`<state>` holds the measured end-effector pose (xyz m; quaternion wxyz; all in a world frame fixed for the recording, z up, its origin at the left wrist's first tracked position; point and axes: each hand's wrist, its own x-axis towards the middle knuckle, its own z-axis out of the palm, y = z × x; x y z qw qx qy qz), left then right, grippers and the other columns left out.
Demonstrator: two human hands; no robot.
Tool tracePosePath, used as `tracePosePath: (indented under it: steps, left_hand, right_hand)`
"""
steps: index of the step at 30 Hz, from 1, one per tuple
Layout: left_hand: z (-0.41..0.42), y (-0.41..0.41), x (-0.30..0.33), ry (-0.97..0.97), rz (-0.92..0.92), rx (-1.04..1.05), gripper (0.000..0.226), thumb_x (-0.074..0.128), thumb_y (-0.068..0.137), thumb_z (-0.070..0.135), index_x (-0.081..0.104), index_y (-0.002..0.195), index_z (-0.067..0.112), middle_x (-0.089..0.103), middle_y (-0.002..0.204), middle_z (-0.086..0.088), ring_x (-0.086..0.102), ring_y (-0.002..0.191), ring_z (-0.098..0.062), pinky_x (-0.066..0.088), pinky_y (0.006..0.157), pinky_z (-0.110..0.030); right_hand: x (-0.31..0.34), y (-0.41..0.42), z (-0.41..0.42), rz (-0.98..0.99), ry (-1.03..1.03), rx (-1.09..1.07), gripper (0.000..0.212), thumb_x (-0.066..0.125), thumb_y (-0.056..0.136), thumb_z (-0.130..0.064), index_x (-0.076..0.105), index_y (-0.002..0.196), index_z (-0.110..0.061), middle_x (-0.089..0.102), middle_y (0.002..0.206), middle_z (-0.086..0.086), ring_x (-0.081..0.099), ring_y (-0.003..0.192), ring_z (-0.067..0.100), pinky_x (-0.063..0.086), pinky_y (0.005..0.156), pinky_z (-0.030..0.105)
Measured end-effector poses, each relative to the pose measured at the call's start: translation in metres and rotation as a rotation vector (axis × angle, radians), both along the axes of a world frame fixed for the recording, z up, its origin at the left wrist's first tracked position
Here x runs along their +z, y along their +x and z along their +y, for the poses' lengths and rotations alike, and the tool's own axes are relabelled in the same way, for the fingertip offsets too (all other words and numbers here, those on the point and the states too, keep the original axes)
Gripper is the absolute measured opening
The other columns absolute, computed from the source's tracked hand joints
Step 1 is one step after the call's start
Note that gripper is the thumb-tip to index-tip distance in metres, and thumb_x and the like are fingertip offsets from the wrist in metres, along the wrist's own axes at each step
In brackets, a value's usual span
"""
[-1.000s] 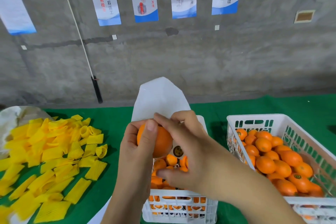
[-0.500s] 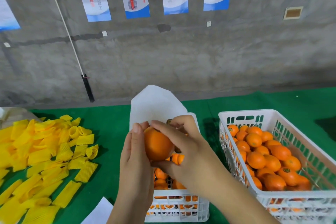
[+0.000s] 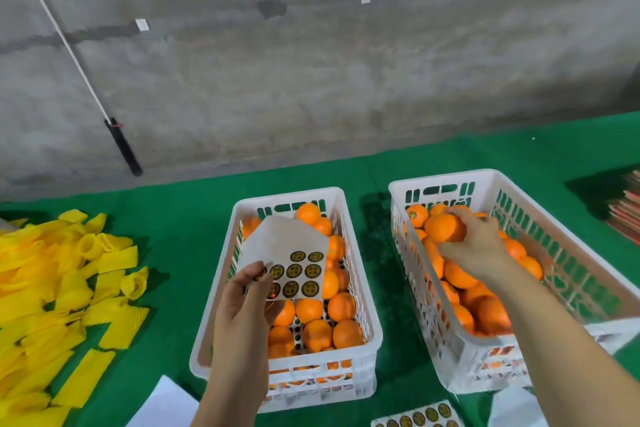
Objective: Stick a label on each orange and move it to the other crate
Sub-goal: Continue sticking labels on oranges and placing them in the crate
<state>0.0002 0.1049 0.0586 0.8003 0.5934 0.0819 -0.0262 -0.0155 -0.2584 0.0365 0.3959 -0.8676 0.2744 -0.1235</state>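
Observation:
Two white plastic crates stand on the green table. The middle crate [image 3: 360, 288] holds several oranges. My left hand [image 3: 247, 302] pinches a white label sheet [image 3: 287, 253] with round dark-and-gold stickers above that crate. The right crate [image 3: 450, 350] is fuller, and some of its oranges show labels. My right hand [image 3: 479, 250] grips one orange [image 3: 444, 227] at the far end of the right crate, just above the pile.
A heap of yellow foam sleeves [image 3: 52, 295] covers the table's left side. Another sticker sheet [image 3: 419, 418] and white paper [image 3: 162, 406] lie at the near edge. Stacked reddish cards [image 3: 628, 208] sit at the far right. A concrete wall rises behind.
The orange went from both hands over the middle crate to my right hand over the right crate. My left hand now holds only the label sheet, lowered flat.

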Motion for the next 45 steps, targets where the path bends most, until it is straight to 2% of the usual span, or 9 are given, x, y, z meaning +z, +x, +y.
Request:
tracePosePath:
  steps: [3, 6, 12, 16, 22, 25, 34, 40, 45]
  left_hand:
    - [-0.005, 0.009, -0.011, 0.003, 0.006, -0.026, 0.01, 0.063, 0.104, 0.018, 0.07, 0.111, 0.019, 0.079, 0.113, 0.002, 0.073, 0.105, -0.021, 0.053, 0.086, -0.036]
    - [-0.011, 0.017, -0.023, 0.016, -0.016, -0.052, 0.013, 0.062, 0.105, 0.018, 0.069, 0.115, 0.017, 0.078, 0.112, 0.007, 0.076, 0.099, -0.01, 0.054, 0.085, -0.035]
    - [-0.023, 0.025, -0.045, 0.066, -0.025, -0.081, 0.015, 0.061, 0.105, 0.008, 0.067, 0.114, 0.019, 0.08, 0.105, 0.005, 0.076, 0.088, -0.006, 0.057, 0.077, -0.028]
    - [-0.021, 0.028, -0.058, 0.146, -0.024, -0.114, 0.021, 0.06, 0.105, 0.007, 0.07, 0.11, 0.025, 0.079, 0.102, 0.005, 0.074, 0.084, -0.005, 0.057, 0.069, -0.024]
    - [-0.011, 0.031, -0.08, 0.327, 0.009, -0.177, 0.025, 0.061, 0.105, 0.01, 0.072, 0.109, 0.032, 0.074, 0.091, 0.021, 0.065, 0.076, 0.001, 0.055, 0.067, -0.013]
    - [-0.006, 0.036, -0.088, 0.364, 0.041, -0.216, 0.02, 0.062, 0.106, 0.018, 0.072, 0.113, 0.034, 0.074, 0.105, 0.017, 0.067, 0.093, -0.005, 0.055, 0.085, -0.02]
    - [-0.002, 0.076, -0.108, 0.448, 0.063, -0.247, 0.025, 0.062, 0.105, 0.023, 0.061, 0.127, 0.034, 0.068, 0.123, 0.007, 0.067, 0.112, -0.013, 0.056, 0.091, -0.029]
    - [-0.01, 0.126, -0.131, 0.513, 0.165, -0.11, 0.053, 0.064, 0.1, 0.019, 0.042, 0.146, 0.029, 0.061, 0.128, 0.006, 0.068, 0.084, -0.001, 0.052, 0.053, -0.013]
    - [-0.028, 0.182, -0.15, 1.095, 0.056, -0.136, 0.059, 0.056, 0.098, 0.023, 0.037, 0.154, 0.028, 0.028, 0.164, -0.005, 0.022, 0.152, -0.033, 0.031, 0.12, -0.051]
  right_hand:
    - [-0.006, 0.007, -0.038, 0.034, 0.025, -0.226, 0.084, 0.07, 0.091, -0.011, 0.028, 0.161, -0.029, 0.016, 0.159, 0.022, 0.055, 0.093, 0.033, 0.047, 0.087, 0.038]
    - [-0.019, 0.007, -0.036, 0.0, 0.01, -0.255, 0.091, 0.067, 0.097, -0.014, 0.01, 0.167, -0.025, 0.01, 0.17, 0.018, 0.045, 0.135, 0.041, 0.041, 0.101, 0.04]
    - [-0.043, -0.006, 0.102, -0.27, 0.216, 0.155, 0.021, 0.054, 0.106, -0.046, 0.074, 0.106, -0.041, 0.073, 0.106, -0.018, 0.066, 0.106, 0.001, 0.051, 0.091, 0.024]
    - [-0.059, 0.003, 0.164, -0.125, 0.419, 0.442, 0.076, 0.044, 0.098, -0.074, 0.067, 0.114, -0.004, 0.067, 0.113, 0.028, 0.064, 0.105, 0.045, 0.054, 0.097, 0.051]
    - [-0.078, 0.024, 0.186, -0.199, 0.473, 0.349, 0.019, 0.062, 0.103, -0.028, 0.072, 0.113, -0.015, 0.071, 0.108, 0.026, 0.067, 0.101, 0.047, 0.055, 0.088, 0.064]
    - [-0.081, 0.031, 0.188, -0.258, 0.435, 0.312, 0.016, 0.059, 0.103, -0.026, 0.07, 0.115, -0.027, 0.077, 0.105, 0.001, 0.073, 0.097, 0.026, 0.059, 0.087, 0.054]
    - [-0.086, 0.081, 0.172, -0.249, 0.136, 0.334, 0.016, 0.058, 0.105, -0.025, 0.064, 0.109, -0.011, 0.072, 0.095, 0.01, 0.069, 0.089, 0.026, 0.057, 0.076, 0.051]
    - [-0.095, 0.119, 0.182, -0.204, 0.056, 0.345, 0.019, 0.054, 0.106, -0.027, 0.061, 0.116, -0.011, 0.074, 0.104, 0.008, 0.069, 0.096, 0.03, 0.057, 0.079, 0.046]
    - [-0.106, 0.126, 0.186, -0.17, -0.064, 0.27, 0.016, 0.051, 0.108, -0.028, 0.058, 0.114, -0.014, 0.073, 0.102, 0.012, 0.069, 0.09, 0.035, 0.059, 0.072, 0.05]
